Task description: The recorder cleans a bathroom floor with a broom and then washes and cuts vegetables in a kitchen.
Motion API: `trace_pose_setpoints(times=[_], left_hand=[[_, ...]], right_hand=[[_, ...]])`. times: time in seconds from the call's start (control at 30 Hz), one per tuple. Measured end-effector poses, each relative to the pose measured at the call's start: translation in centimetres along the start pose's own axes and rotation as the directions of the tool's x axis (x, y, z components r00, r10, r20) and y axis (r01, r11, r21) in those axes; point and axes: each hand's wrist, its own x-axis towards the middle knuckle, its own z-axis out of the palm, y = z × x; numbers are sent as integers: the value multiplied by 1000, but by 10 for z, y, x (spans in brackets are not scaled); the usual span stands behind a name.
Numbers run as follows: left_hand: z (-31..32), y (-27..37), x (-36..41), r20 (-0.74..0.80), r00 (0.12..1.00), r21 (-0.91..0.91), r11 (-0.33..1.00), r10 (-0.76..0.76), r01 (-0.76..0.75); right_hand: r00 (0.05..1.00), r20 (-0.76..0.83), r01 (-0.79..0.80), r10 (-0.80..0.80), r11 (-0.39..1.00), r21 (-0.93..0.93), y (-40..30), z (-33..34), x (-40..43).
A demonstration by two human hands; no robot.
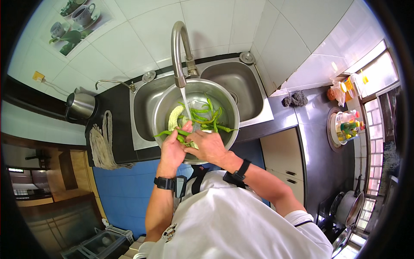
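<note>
A large stainless steel basin [233, 97] rests over the divider of the double sink, holding water, several green chili peppers [210, 103] and a pale green bitter melon [175, 117]. Water runs into it from the curved metal faucet [176, 48]. Over the basin's near left part, my left hand [173, 147] holds green peppers [165, 133], one pointing out past the left rim. My right hand [208, 145] is close beside it with bent fingers at the same peppers; its fingertips partly hide them.
Sink bowls [237, 84] lie either side of the basin. On the left counter are a gray cloth [100, 145] and an electric kettle [81, 104]; a small curved tap [113, 81] stands near. Dark scrubbers [295, 99], bottles [349, 127] and a pot [347, 207] are at right.
</note>
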Motion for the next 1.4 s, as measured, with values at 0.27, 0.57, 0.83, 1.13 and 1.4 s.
trace_pose_setpoints(times=[0.27, 0.57, 0.83, 1.13, 1.4], left_hand=[[-7, 0, -8, -126, 987, 247, 960, -102, 131], [25, 0, -13, -188, 982, 392, 913, -37, 109], [-5, 14, -6, -70, 988, 439, 885, -141, 157], [21, 14, -7, 6, 989, 647, 755, -145, 107], [-9, 6, 4, -237, 963, 260, 964, 126, -62]], right_hand=[[996, 81, 42, -29, 986, -158, 14, 25, -1], [953, 202, -238, 226, 970, 40, 9, 23, 1], [967, 250, -102, 49, 973, 206, 11, 10, 3], [946, 323, -130, 3, 919, 372, 13, 17, -4], [899, 371, -391, 233, 810, 438, 45, -15, 3]])
